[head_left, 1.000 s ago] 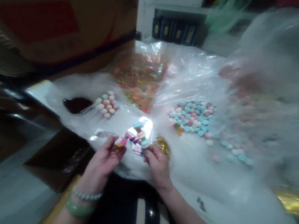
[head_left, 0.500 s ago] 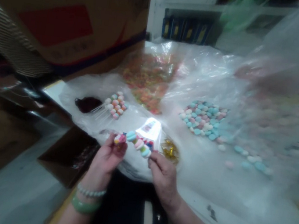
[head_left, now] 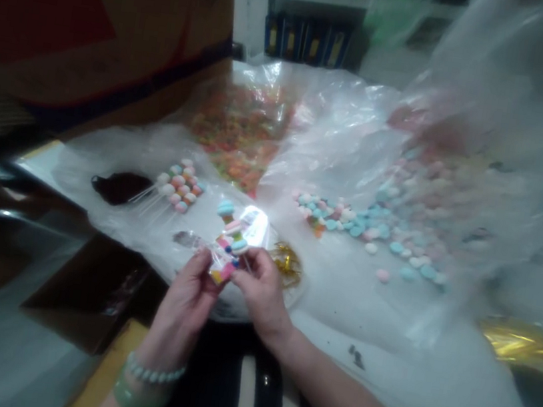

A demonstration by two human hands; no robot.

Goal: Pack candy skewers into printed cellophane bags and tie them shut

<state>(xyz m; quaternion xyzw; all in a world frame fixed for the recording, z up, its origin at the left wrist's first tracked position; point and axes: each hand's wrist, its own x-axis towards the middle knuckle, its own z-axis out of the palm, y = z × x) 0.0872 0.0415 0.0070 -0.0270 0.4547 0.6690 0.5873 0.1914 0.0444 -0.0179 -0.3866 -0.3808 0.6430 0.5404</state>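
Note:
A candy skewer (head_left: 234, 226) of pastel pieces in blue, pink and white points away from me above the worktop. Around its lower end is a clear wrapper (head_left: 220, 269) with pink, yellow and blue print. My left hand (head_left: 192, 293) pinches the wrapper's left side. From the right, my right hand (head_left: 262, 290) closes finger and thumb on the skewer's lower part and the wrapper edge. Just beyond them lies a shiny pile of clear bags (head_left: 254, 223), and gold twist ties (head_left: 287, 266) sit beside my right hand. Blur hides the fingertips' exact grip.
Candy balls on white sticks (head_left: 182, 185) lie at left near a dark patch (head_left: 119, 187). Behind them is a clear bag of orange-green gummies (head_left: 241, 128). Loose pastel candies (head_left: 345, 217) spill from a large plastic bag (head_left: 496, 114) at right. A cardboard box (head_left: 118, 74) stands back left.
The candy skewer has turned from lying sideways between my hands to pointing away. My right hand has moved left, close to my left hand. The view has shifted right.

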